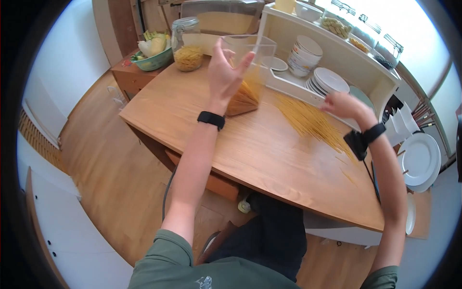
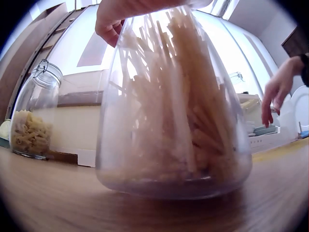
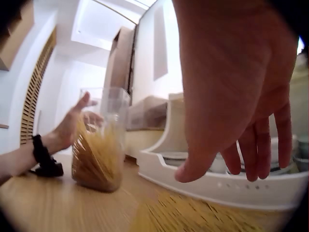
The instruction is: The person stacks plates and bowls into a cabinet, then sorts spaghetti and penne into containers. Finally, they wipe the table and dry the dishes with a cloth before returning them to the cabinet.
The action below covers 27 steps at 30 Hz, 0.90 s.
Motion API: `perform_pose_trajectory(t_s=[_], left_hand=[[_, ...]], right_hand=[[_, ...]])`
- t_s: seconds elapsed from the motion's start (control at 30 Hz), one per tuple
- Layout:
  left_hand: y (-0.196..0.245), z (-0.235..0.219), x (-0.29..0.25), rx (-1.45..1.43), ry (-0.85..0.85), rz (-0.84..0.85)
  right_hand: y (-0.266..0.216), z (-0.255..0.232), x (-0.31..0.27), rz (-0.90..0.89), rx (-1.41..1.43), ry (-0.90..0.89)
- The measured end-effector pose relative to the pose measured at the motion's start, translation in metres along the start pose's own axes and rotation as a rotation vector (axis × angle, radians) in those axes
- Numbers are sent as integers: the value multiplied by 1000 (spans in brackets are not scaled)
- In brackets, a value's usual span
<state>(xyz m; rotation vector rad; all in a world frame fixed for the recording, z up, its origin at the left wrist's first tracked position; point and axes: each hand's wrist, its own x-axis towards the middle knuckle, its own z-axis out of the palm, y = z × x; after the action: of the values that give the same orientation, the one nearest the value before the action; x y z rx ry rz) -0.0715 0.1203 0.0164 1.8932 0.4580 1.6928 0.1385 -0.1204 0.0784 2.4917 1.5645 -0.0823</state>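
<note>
Currently, the person's left hand [image 1: 228, 74] is clamped round the upper part of a tall, clear, square-sided container [image 1: 251, 89], thumb on one side and fingers curled on another. It stands nearly upright on the light-brown wooden table [image 1: 269, 159], with thin yellow pasta strands slanting inside it. To its right, more long yellow strands of loose spaghetti [image 1: 310, 120] lie spread across the tabletop in a broad band, a few pieces straying towards the near edge. The right hand [image 1: 347, 105], blurred in the head view, hangs above the far side of this band; the right wrist view shows its fingers pointing down, slightly parted, with the thumb well apart from them. Just beyond it rises a white two-tier shelf unit [image 1: 291, 88] whose lower tier bears a stack of white plates [image 1: 331, 79] and a stack of patterned white bowls [image 1: 304, 57]. Left of the container, near the table's far edge, stands a clip-top glass jar [image 1: 186, 54] partly filled with short yellow pasta, and farther left a pale green bowl [image 1: 156, 62] holds vegetables. Both wrists wear black straps [image 1: 211, 120], and the person has a dark green T-shirt [image 1: 171, 253].
</note>
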Motion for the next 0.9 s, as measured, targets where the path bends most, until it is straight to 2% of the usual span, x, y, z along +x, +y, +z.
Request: perform_pose_trajectory(t_s=[0.1,0.17,0.2,0.27,0.33,0.37,0.43,0.47,0.53,0.57,0.63,0.67,0.73,0.77,0.83,0.87,0.9], left_hand=[[-3,-3,4,-31,-40,-9],[-8,-3,4,-32,-85,-38],[-12,-4,6,0,-90,-26],[-14,3,2,1,-122,-19],[-10,4,3,-213,31,48],[-6,1,5,-222,26,49],[2,-8,6,97,214,505],[8,-10,5,98,214,511],[23,-9,0,95,255,763],[34,-8,-3,89,255,767],[55,-1,-13,29,175,945],[61,4,-19,26,178,944],[71,18,-31,-164,-160,818],[74,30,-34,-171,-159,814],[77,59,-38,-190,-398,541],[74,70,-38,-195,-394,533],[71,81,-36,-106,-494,432]], right_hand=[[10,55,-1,81,110,-3],[3,71,-8,133,156,196],[4,75,-7,146,163,186],[-11,67,-8,234,303,-9],[-19,71,-8,253,287,14],[-22,74,-6,243,273,42],[-29,80,-2,246,263,70],[-31,82,1,241,252,97],[-35,82,4,230,219,117],[-40,77,3,245,200,89],[-47,70,1,263,177,59],[-49,68,2,252,152,83],[-53,67,5,248,127,102],[-53,67,7,228,101,120],[-55,69,9,212,69,128],[-56,69,10,207,71,124],[-58,68,10,201,72,122]])
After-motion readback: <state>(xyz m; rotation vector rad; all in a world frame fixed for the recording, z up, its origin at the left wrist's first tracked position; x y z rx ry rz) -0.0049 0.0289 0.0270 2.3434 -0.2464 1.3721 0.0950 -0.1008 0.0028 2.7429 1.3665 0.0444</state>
